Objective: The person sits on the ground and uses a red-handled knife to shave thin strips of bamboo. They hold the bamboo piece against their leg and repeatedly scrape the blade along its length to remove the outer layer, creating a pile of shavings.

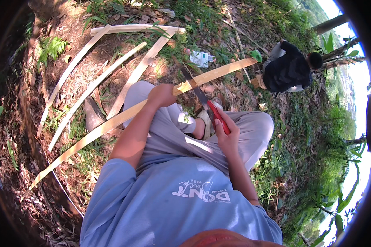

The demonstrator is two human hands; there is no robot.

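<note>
My left hand (161, 96) is closed around a long, pale wooden strip (121, 117) that lies slantwise across my crossed legs. The strip runs from the lower left up to the upper right. In my right hand (228, 133) is the red handle of a saw (200, 96) with a narrow dark blade. That blade crosses the strip just right of my left hand, and its tip points to the far left. Whether the teeth have cut into the wood cannot be made out. A light notch or bare patch shows on the strip beside my left fingers.
Several more wooden strips (141, 68) lie on the leafy ground ahead and to the left, one across the others' far ends. A white packet (199, 59) sits beyond the blade. Another person (287, 68) in dark clothes sits at the far right, near shrubs and a slope.
</note>
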